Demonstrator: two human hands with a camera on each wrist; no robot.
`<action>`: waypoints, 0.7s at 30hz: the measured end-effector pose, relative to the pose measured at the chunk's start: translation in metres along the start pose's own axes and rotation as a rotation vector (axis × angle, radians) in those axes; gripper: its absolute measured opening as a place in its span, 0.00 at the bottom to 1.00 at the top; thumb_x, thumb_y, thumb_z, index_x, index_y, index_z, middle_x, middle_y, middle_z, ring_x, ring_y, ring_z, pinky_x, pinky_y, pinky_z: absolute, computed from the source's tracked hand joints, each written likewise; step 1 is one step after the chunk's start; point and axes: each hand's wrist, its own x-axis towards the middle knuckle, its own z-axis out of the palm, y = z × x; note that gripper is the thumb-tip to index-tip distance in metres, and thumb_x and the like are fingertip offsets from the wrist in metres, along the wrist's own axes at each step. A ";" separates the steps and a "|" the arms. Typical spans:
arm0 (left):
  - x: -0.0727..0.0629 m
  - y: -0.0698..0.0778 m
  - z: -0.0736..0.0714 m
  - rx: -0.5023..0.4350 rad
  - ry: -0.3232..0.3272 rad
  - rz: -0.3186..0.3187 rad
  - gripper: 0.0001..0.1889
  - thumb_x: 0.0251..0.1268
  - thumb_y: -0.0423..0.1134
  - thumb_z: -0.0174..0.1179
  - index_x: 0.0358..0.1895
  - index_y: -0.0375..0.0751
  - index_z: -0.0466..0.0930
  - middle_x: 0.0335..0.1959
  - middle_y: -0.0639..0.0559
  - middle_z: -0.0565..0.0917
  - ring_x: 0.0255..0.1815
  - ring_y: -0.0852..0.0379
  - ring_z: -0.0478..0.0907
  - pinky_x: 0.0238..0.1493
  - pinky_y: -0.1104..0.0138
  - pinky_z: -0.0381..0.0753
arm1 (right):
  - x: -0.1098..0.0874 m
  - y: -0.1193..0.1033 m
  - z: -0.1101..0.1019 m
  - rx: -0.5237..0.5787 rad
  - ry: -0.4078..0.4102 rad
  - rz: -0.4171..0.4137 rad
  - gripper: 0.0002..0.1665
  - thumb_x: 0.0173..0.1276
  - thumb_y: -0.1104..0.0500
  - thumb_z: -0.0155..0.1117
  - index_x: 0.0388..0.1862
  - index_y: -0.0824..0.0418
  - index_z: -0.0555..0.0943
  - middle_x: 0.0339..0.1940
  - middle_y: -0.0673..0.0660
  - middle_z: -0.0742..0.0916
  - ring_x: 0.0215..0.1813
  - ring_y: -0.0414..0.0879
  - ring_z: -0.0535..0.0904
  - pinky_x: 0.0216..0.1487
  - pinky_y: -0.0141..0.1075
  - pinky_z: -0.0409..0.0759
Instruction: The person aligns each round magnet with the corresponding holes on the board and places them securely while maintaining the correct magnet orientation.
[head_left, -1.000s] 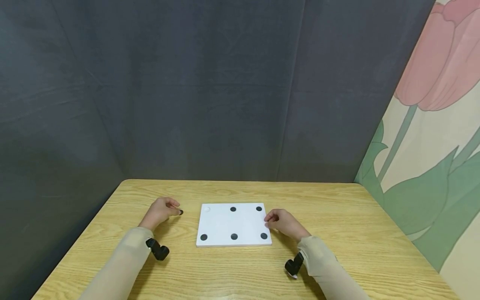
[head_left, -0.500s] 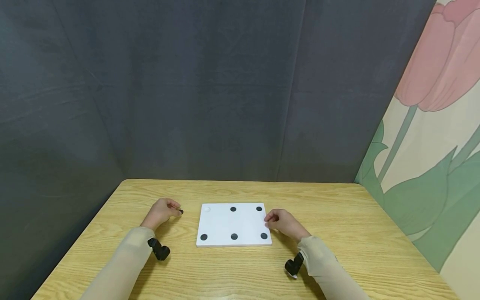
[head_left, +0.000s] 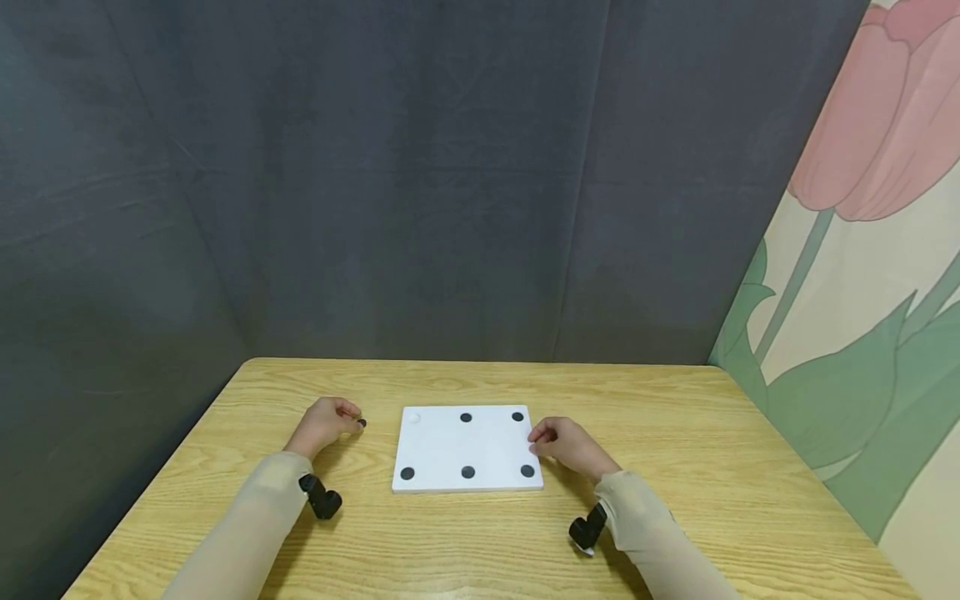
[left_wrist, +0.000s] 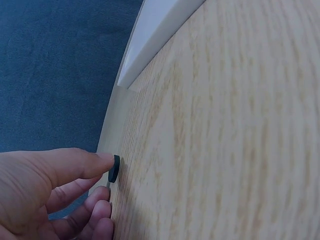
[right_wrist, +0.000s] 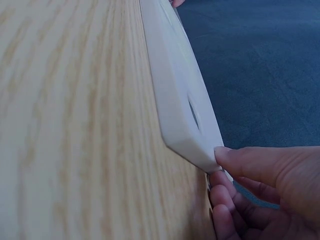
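Note:
A white rectangular board (head_left: 495, 446) lies flat on the table, with several black round discs set in two rows on it. At its far left corner shows a pale round spot (head_left: 416, 418) bearing no disc. Left of the board, my left hand (head_left: 324, 426) pinches a small black disc (left_wrist: 115, 169) between thumb and fingers, close to the tabletop. My right hand (head_left: 572, 445) holds the board's right edge. In the right wrist view, the thumb (right_wrist: 240, 159) lies on the board's edge and the other fingers curl against its side.
The wooden table (head_left: 420, 542) extends around the board on all sides. A dark curtain (head_left: 420, 183) hangs behind and to the left. On the right stands a wall panel (head_left: 862, 333) painted with tulips. Each wrist carries a small black camera (head_left: 322, 498).
My left hand and forearm have shifted very slightly to the right, still pinching the disc. The right hand and the board have stayed in place.

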 end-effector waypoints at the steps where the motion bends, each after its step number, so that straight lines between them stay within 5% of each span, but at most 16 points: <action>1: 0.000 0.000 0.000 0.000 0.001 -0.001 0.12 0.58 0.33 0.66 0.44 0.33 0.80 0.39 0.43 0.78 0.38 0.50 0.73 0.40 0.60 0.72 | 0.000 0.000 0.000 -0.002 -0.001 -0.001 0.04 0.62 0.68 0.66 0.35 0.63 0.81 0.31 0.55 0.79 0.34 0.45 0.71 0.34 0.34 0.69; 21: 0.004 -0.002 0.003 0.004 0.000 -0.024 0.10 0.58 0.32 0.66 0.43 0.35 0.81 0.38 0.44 0.79 0.37 0.51 0.72 0.38 0.62 0.71 | -0.002 -0.002 -0.002 0.003 -0.012 0.001 0.04 0.63 0.68 0.65 0.37 0.63 0.80 0.31 0.55 0.79 0.34 0.45 0.71 0.34 0.33 0.69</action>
